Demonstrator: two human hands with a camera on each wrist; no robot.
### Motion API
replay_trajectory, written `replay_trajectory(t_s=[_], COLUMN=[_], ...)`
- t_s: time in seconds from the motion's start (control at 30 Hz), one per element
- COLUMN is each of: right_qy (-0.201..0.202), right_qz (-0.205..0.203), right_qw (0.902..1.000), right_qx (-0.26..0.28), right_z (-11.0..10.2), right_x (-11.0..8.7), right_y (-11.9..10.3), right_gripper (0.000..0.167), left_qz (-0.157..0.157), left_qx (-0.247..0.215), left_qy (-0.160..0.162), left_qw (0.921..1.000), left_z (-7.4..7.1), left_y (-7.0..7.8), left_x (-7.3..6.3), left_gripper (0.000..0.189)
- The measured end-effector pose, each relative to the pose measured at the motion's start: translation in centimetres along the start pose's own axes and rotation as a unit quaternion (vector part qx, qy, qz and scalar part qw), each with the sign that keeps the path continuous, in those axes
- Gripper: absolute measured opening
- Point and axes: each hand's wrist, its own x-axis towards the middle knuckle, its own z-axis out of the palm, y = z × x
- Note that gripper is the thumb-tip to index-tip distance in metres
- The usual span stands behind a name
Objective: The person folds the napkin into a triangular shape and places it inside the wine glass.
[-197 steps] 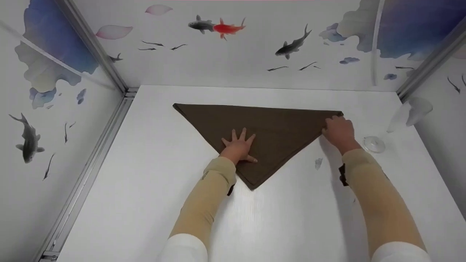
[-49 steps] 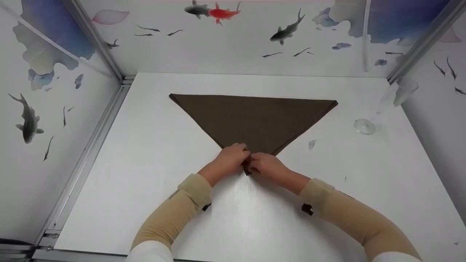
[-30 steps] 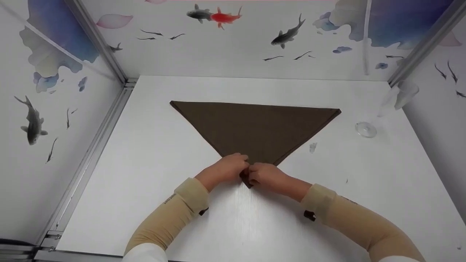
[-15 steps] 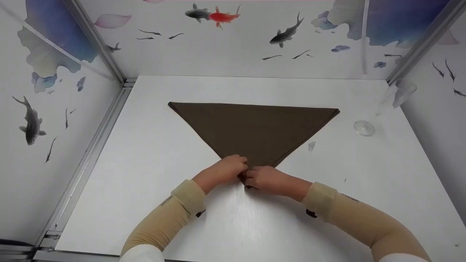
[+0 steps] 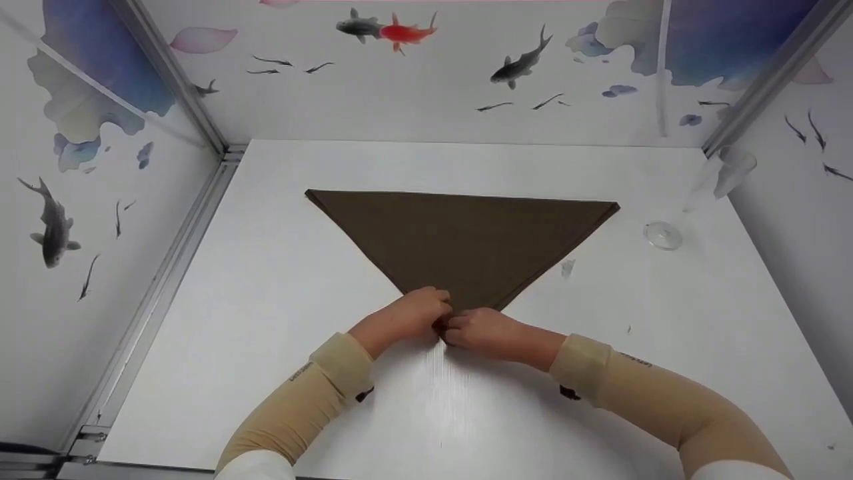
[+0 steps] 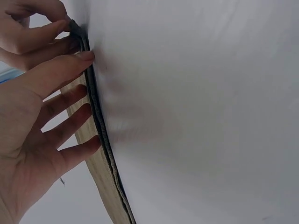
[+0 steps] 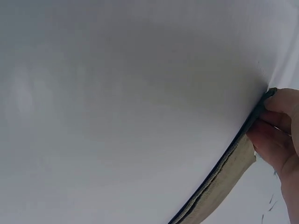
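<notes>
A brown cloth napkin (image 5: 466, 247), folded into a triangle, lies on the white table with its long edge at the back and one corner toward the person. At that near corner, my left hand (image 5: 408, 317) pinches the layered edge from the left. Close beside it, my right hand (image 5: 492, 333) pinches the tip from the right. In the left wrist view, the thumb and fingertips of the left hand (image 6: 32, 130) meet the dark napkin edge (image 6: 100, 112). The right wrist view has the right hand (image 7: 280, 135) gripping the end of the corner. The fingers mostly hide the tip.
A clear stemmed glass lies at the right back, its round foot (image 5: 663, 235) toward the napkin and its bowl (image 5: 735, 172) near the right wall. A small greyish mark (image 5: 568, 268) is on the table (image 5: 266, 280). Panels printed with fish (image 5: 520, 63) enclose three sides.
Earlier the left hand lay flat on the napkin and the right hand held its far right corner. Both have since come to the near corner, whose tip is now more covered by the fingers.
</notes>
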Motion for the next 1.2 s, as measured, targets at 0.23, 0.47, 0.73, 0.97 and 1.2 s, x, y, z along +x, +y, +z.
replay_trajectory(t_s=[0.23, 0.47, 0.73, 0.97, 1.2], right_qy=[0.037, 0.046, 0.064, 0.087, 0.118], right_qz=[0.087, 0.139, 0.177, 0.203, 0.244], right_qw=[0.9836, 0.9598, 0.9516, 0.9522, 0.9437], right_qx=[0.154, 0.239, 0.243, 0.211, 0.190], right_z=[0.1, 0.2, -0.4, -0.4, 0.1], right_x=[-0.4, -1.0, -1.5, -1.4, -1.1], right_y=[0.3, 0.9, 1.3, 1.2, 0.7], right_gripper=[0.014, 0.007, 0.015, 0.017, 0.022], left_qz=[-0.042, -0.080, -0.102, -0.157, -0.171], left_qx=[-0.023, -0.026, -0.135, -0.217, -0.236], left_qy=[0.011, 0.020, 0.037, 0.044, 0.059], left_qw=[0.9988, 0.9963, 0.9848, 0.9625, 0.9546], left_z=[0.6, 0.8, 0.3, 0.1, 0.3], left_y=[0.6, 0.8, 0.3, 0.0, -0.1], left_x=[-0.1, 0.1, 0.4, 0.3, 0.5], left_gripper=[0.028, 0.012, 0.013, 0.011, 0.011])
